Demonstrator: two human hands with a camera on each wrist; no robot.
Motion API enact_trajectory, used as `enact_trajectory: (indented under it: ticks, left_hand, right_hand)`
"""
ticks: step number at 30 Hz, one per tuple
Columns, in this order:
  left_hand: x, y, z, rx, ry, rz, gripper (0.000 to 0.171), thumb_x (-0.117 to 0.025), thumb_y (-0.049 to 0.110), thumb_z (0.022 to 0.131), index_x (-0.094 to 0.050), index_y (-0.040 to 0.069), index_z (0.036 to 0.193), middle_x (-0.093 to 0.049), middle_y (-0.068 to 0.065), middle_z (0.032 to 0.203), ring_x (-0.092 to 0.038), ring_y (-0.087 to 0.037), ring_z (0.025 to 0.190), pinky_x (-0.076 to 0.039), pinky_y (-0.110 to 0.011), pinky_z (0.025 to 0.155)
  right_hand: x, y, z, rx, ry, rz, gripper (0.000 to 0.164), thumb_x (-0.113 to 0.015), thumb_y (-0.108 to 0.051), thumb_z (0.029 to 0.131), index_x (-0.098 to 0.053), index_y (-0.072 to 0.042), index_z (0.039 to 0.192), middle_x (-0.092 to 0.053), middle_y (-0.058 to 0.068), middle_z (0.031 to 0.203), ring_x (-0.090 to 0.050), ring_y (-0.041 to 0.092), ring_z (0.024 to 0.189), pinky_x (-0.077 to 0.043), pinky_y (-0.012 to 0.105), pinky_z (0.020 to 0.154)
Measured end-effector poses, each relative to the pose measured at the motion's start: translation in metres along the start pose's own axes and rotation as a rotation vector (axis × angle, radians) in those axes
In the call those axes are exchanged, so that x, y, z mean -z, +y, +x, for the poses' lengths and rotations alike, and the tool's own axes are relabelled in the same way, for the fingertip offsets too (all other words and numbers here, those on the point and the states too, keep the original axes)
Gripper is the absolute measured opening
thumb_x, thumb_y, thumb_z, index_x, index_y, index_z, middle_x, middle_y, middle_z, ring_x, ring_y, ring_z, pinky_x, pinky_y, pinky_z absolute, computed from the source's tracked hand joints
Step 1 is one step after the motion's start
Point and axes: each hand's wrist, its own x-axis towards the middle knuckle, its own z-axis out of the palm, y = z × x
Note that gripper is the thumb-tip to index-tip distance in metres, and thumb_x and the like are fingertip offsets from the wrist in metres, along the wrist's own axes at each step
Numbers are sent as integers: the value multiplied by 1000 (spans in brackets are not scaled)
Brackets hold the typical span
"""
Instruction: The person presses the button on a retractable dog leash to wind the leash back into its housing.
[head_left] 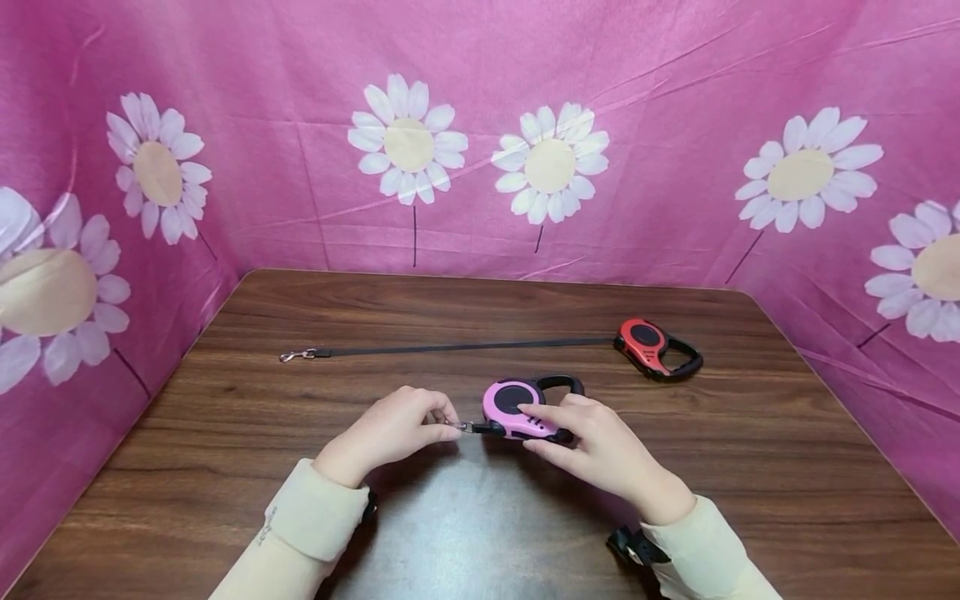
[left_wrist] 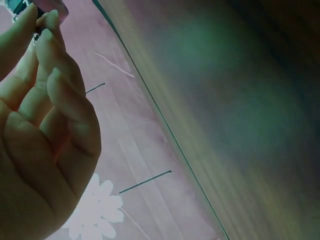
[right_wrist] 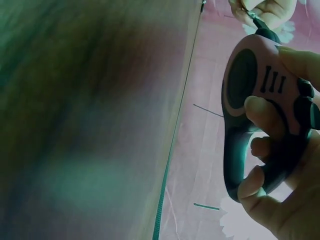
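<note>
While the head view alone takes in the full sweep, with the daisy-printed pink cloth (head_left: 262,92) standing round the brown table (head_left: 195,467) from nine o'clock through twelve to three, each wrist view catches a slanted strip of both; my cream sleeves (head_left: 318,512) come in from eight and four o'clock there; my left hand (head_left: 393,429) is arched, thumb and forefinger closed in a pinch, and the left wrist view adds my palm with the other fingers loosely curled toward it; my right hand (head_left: 600,442) is partly closed, one finger laid forward and my thumb low on the near side; the right wrist view brings out what that hand covers from overhead, fingertips (right_wrist: 252,180) bent round a dark handle loop (right_wrist: 234,155); the red leash (head_left: 651,357) shows in the head view only, its black strap (head_left: 465,346) running straight toward nine o'clock; the pink leash (head_left: 517,400), in my right hand's hold, sits near the middle of the table, at eight o'clock from the red one, resting on the wood or just above it, I cannot tell which; the silver clip (head_left: 467,427) of the pink leash is pinched between my left thumb and forefinger, on the nine o'clock side of its casing; the far clip (head_left: 297,356) ends the red leash's strap, at ten o'clock from my left hand and apart from it.
</note>
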Motion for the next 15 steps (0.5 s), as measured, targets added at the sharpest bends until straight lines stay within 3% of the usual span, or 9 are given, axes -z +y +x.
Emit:
enact_trajectory:
  ticks: [5, 9, 15]
  left_hand:
    - [-3, -2, 0, 56, -24, 31, 7, -74, 29, 89, -70, 25, 85, -68, 15, 79, -57, -1, 74, -47, -29, 70]
    - [-5, -2, 0, 93, -54, 67, 7, -75, 31, 88, -70, 27, 85, -68, 17, 80, -56, -2, 74, -46, -32, 68]
    - [-6, -2, -1, 114, -75, 116, 7, -75, 31, 88, -70, 28, 83, -65, 17, 77, -53, -5, 70, -45, -35, 65]
  right_hand:
    - [0, 0, 0, -83, -93, 13, 39, -81, -32, 81, -73, -20, 117, -57, -14, 80, -43, -3, 68, -40, 14, 61]
    - [0, -1, 1, -136, -157, 45, 38, -79, -33, 84, -72, -20, 119, -68, -10, 95, -52, -1, 78, -48, 20, 69]
    - [-2, -2, 0, -187, -219, 67, 37, -75, -37, 88, -71, -20, 120, -70, -8, 102, -58, 2, 89, -51, 27, 79]
